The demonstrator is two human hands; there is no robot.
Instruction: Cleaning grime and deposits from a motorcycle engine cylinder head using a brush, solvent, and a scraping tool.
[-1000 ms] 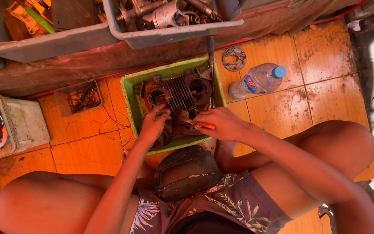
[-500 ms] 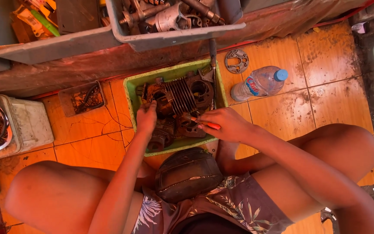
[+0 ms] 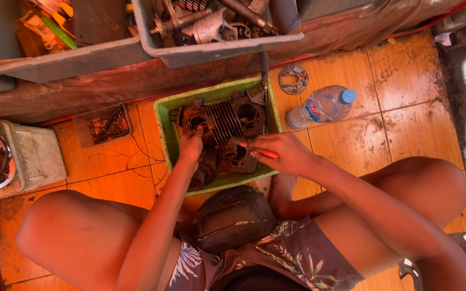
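The left hand (image 3: 191, 146) has slid back from the finned engine block (image 3: 223, 123), now resting on parts mid-tray, its grasp unclear. The right hand (image 3: 281, 153) grips a red-handled tool (image 3: 259, 152) over the green tray (image 3: 164, 127); the block lies toward its far edge

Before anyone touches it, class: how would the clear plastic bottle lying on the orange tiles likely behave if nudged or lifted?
The plastic bottle lies on its side on the smooth tile floor, so a nudge would probably roll it. It looks thin-walled and mostly empty, so likely light and easily squashed. Its blue cap is on, so spilling seems unlikely.
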